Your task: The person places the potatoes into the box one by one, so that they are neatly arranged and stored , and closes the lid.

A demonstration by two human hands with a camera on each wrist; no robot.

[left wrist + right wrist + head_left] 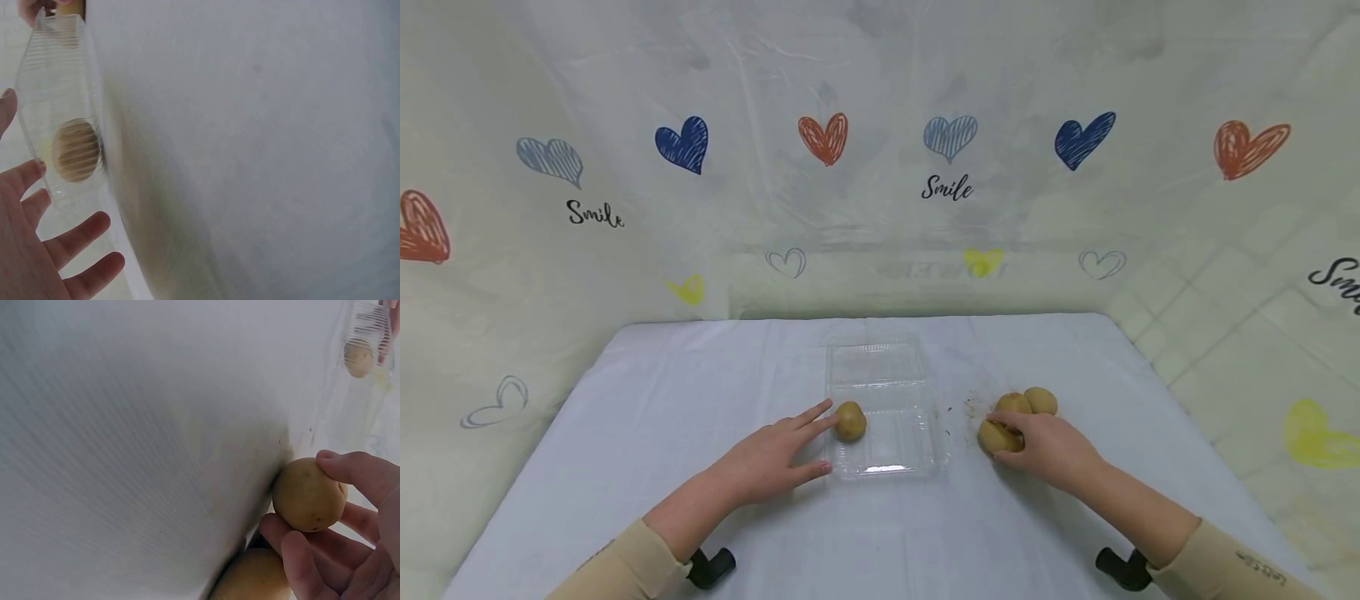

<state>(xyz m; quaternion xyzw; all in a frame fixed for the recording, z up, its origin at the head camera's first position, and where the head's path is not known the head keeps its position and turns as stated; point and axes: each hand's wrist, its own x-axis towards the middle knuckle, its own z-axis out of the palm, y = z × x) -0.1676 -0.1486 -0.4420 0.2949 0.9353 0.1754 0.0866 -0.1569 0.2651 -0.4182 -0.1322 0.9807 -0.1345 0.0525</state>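
White-clothed counter (880, 533): left hand (775, 460) outspread at clear plastic clamshell (897, 442) left edge; right fingers (362, 472) grip round tan potato (308, 495).

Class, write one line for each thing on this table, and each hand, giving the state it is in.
Clear container: open
Container lid: laid back
Potato in container: resting at the left side
Held potato: gripped; whether lifted is unclear
Two loose potatoes: lying side by side
White cloth: spread, slightly creased
Left hand: spread
Right hand: gripping
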